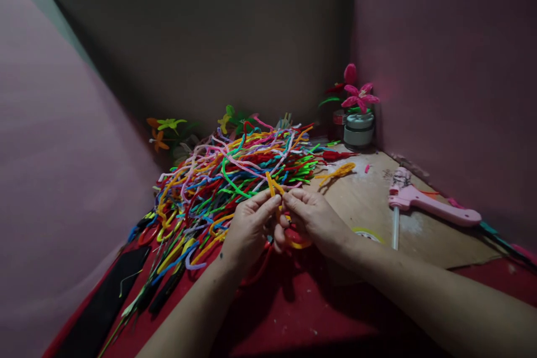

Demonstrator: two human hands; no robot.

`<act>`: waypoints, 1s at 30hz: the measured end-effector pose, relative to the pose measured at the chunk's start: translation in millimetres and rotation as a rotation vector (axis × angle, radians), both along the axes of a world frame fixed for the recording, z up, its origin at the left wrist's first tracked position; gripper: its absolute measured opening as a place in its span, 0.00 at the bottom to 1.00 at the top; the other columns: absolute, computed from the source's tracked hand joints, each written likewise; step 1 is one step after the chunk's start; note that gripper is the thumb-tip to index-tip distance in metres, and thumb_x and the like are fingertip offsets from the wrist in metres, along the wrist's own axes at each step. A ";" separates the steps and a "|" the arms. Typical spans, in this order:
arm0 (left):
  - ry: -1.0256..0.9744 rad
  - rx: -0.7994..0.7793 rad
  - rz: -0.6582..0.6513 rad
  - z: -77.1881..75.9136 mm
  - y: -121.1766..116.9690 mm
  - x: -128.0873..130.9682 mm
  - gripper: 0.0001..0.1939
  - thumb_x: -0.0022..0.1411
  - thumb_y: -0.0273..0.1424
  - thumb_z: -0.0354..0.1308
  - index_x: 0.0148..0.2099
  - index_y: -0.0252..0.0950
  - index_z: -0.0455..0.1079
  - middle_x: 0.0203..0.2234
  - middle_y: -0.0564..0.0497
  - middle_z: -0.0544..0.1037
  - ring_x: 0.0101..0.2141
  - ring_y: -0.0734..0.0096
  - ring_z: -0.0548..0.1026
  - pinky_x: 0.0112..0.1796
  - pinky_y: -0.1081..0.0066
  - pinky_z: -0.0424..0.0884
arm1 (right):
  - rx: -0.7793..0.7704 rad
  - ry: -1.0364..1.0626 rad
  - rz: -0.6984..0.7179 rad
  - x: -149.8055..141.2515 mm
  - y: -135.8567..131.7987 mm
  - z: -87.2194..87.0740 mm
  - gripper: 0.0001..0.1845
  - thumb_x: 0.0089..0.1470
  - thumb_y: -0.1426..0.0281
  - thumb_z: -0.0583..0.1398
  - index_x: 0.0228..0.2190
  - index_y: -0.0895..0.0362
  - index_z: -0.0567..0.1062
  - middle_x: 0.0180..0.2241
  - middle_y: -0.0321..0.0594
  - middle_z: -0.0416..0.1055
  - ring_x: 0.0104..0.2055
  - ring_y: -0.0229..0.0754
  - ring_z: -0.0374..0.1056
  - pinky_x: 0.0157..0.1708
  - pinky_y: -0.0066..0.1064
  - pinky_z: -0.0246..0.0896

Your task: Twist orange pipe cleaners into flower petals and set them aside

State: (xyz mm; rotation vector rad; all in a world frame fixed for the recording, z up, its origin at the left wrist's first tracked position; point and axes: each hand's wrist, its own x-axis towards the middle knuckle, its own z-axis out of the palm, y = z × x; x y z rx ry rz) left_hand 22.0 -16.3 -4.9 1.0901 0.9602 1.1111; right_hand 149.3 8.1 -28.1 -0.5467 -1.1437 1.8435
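Between my two hands is an orange pipe cleaner [272, 183], its bent upper end poking out above my fingers and a loop of it hanging below. My left hand [254, 221] pinches it from the left, thumb against fingers. From the right, my right hand [308, 215] grips it with thumb and forefinger, close beside the left fingertips. Something red, partly hidden, shows just under the hands. Behind them lies a big heap of pipe cleaners [235, 162] in many colours. A bent orange pipe-cleaner piece [338, 174] rests on the board to the right.
A pink glue gun [436, 208] with a clear glue stick lies on the brown board [419, 246]. A jar [359, 130] with a pink flower stands at the back. Scissors [168, 229], a black strip [111, 291] and thin stems are at left on the red cloth [285, 313].
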 end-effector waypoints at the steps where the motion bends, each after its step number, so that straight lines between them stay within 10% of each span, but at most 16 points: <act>1: 0.023 -0.009 -0.001 -0.6 0.1 -0.6 0.17 0.57 0.35 0.56 0.48 0.33 0.66 0.18 0.52 0.74 0.11 0.76 0.68 0.11 0.78 0.65 | 0.006 -0.014 0.009 -0.5 -0.9 0.2 0.14 0.53 0.61 0.55 0.24 0.59 0.64 0.16 0.31 0.62 0.13 0.27 0.53 0.13 0.19 0.43; 12: -0.128 0.056 0.258 3.3 5.1 0.8 0.08 0.53 0.32 0.60 0.34 0.33 0.69 0.17 0.58 0.70 0.10 0.87 0.58 0.12 0.82 0.58 | 0.070 -0.145 -0.052 -3.3 -0.6 -1.7 0.08 0.45 0.67 0.60 0.25 0.60 0.68 0.24 0.36 0.68 0.26 0.33 0.63 0.30 0.26 0.57; 22: -0.243 0.057 0.314 7.4 10.0 -8.1 0.05 0.52 0.29 0.60 0.31 0.33 0.67 0.10 0.61 0.61 0.10 0.84 0.57 0.13 0.81 0.56 | -0.030 -0.163 0.217 -1.1 -11.3 -2.1 0.13 0.50 0.61 0.57 0.26 0.59 0.67 0.13 0.25 0.51 0.13 0.27 0.43 0.14 0.22 0.39; 30: -0.209 0.069 0.302 9.0 9.1 -14.3 0.06 0.53 0.29 0.59 0.30 0.33 0.65 0.11 0.59 0.62 0.12 0.83 0.59 0.16 0.81 0.59 | -0.307 0.095 0.406 3.1 -4.5 -1.9 0.20 0.56 0.56 0.49 0.33 0.60 0.69 0.23 0.37 0.65 0.19 0.32 0.58 0.19 0.27 0.56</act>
